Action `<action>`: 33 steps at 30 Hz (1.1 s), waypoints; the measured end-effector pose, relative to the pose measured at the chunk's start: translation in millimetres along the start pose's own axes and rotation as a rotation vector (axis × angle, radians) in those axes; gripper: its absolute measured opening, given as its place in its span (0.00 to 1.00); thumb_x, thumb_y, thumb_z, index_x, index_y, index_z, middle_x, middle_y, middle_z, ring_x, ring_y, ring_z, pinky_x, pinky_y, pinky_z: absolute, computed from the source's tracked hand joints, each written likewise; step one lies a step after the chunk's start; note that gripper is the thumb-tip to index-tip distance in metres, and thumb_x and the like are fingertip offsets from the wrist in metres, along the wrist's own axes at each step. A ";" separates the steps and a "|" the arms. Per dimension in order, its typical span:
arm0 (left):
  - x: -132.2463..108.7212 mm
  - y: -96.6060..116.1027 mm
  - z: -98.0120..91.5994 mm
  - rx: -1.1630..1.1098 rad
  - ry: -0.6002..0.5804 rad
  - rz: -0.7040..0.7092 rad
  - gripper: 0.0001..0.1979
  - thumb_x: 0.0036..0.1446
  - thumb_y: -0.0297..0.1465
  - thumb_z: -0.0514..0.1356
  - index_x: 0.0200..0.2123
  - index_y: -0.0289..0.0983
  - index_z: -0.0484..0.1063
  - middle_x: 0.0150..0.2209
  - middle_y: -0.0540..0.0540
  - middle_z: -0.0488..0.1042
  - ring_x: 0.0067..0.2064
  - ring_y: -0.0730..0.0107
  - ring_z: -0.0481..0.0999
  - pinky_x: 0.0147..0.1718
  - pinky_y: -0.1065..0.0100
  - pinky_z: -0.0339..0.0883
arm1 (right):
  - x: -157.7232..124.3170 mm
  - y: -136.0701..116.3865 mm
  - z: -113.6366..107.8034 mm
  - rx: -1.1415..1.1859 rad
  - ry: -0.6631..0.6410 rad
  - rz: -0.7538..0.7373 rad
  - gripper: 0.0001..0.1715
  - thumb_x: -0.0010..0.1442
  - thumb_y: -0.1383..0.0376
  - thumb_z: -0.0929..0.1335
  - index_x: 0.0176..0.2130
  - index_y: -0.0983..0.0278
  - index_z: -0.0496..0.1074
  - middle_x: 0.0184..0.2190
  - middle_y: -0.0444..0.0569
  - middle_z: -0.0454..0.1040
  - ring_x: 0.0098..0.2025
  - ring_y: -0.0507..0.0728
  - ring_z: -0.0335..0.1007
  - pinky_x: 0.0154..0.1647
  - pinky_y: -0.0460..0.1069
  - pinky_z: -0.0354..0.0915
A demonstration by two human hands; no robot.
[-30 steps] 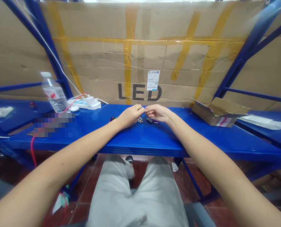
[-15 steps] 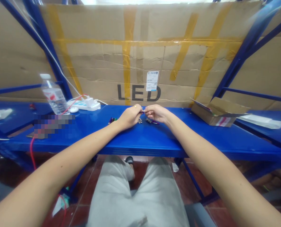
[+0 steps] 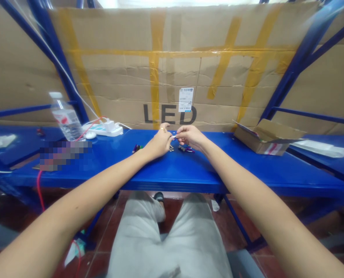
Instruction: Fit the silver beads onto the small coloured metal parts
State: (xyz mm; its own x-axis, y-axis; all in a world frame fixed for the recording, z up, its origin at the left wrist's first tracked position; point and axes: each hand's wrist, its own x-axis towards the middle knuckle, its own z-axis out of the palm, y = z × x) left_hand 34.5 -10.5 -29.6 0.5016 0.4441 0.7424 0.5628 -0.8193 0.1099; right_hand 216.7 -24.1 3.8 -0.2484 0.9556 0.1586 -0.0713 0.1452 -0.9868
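Note:
My left hand (image 3: 159, 141) and my right hand (image 3: 190, 136) meet fingertip to fingertip above the blue bench (image 3: 172, 170), pinching one tiny part (image 3: 173, 137) between them; it is too small to identify. A ring shows on a finger of the left hand. Under the hands lie a few small metal beads (image 3: 171, 148) and a purple and dark small piece (image 3: 186, 149). Left of the left wrist lies another small coloured piece (image 3: 136, 148).
A water bottle (image 3: 64, 117) and a white power strip (image 3: 104, 127) with a red cable stand at the back left. An open cardboard box (image 3: 266, 137) sits at the right. A large taped carton marked LED (image 3: 172, 69) forms the back wall.
Both hands stay pinched together at the same spot; the left hand's forefinger has lifted slightly. The view has shifted a little.

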 end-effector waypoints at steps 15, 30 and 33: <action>-1.6 4.1 -12.6 -0.048 -0.077 -0.008 0.06 0.67 0.31 0.53 0.38 0.37 0.69 0.36 0.43 0.76 0.37 0.63 0.75 0.39 0.63 0.68 | 0.9 2.6 -2.3 0.110 -0.080 0.044 0.14 0.46 0.80 0.73 0.28 0.66 0.67 0.18 0.45 0.67 0.20 0.48 0.60 0.19 0.44 0.57; 0.0 -1.9 -6.4 -0.060 -0.032 0.172 0.06 0.66 0.25 0.52 0.35 0.38 0.66 0.38 0.43 0.72 0.40 0.65 0.73 0.42 0.63 0.68 | 4.3 0.7 -9.2 0.296 -0.164 0.258 0.13 0.51 0.80 0.67 0.27 0.65 0.62 0.18 0.39 0.56 0.19 0.45 0.48 0.15 0.39 0.49; -0.3 0.1 -8.5 -0.039 -0.044 0.208 0.06 0.67 0.26 0.52 0.35 0.38 0.66 0.38 0.43 0.71 0.41 0.64 0.72 0.43 0.62 0.69 | 5.0 0.4 -11.3 0.306 -0.200 0.317 0.13 0.52 0.80 0.66 0.27 0.64 0.61 0.17 0.37 0.54 0.18 0.45 0.46 0.15 0.38 0.48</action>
State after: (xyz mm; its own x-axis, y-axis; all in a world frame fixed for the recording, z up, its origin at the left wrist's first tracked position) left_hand 28.8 -13.8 -24.2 0.6328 0.2790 0.7223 0.4187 -0.9080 -0.0160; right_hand 226.3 -16.4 3.9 -0.4824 0.8683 -0.1158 -0.2357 -0.2560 -0.9375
